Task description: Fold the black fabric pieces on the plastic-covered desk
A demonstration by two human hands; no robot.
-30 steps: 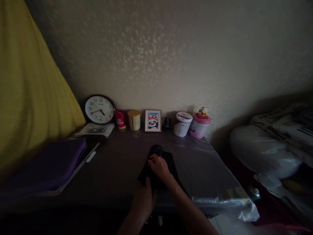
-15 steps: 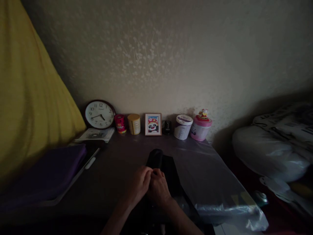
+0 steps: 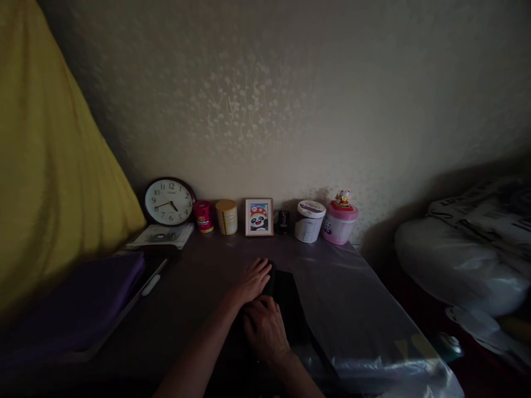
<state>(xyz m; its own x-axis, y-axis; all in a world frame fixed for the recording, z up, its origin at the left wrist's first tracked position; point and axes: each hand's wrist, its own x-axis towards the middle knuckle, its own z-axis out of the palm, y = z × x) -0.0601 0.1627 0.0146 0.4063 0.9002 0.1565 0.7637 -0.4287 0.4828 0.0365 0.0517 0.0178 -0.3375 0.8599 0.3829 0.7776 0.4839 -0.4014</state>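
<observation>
A black item that looks like cloth point(image 3: 287, 290) lies on the table in front of me, its kind hard to tell in the dim light. It has a rounded far end and a dark strip trailing down to the right. My left hand point(image 3: 254, 279) rests on the rounded end with its fingers stretched out and slightly apart. Just below it, my right hand point(image 3: 265, 323) has its fingers bent and closed on the black item. The underside of both hands and much of the item are hidden.
Along the wall stand a clock point(image 3: 170, 202), a red tin point(image 3: 203, 216), a yellow tin point(image 3: 227, 217), a framed panda picture point(image 3: 259, 217), a white tub point(image 3: 310, 221) and a pink tub point(image 3: 339, 223). A purple folder point(image 3: 83, 298) lies left; wrapped bundles point(image 3: 460, 265) sit right.
My left hand has left the pinch beside my right hand and moved up onto the rounded end, fingers spread. My right hand stays low on the black item. The view has tilted up slightly.
</observation>
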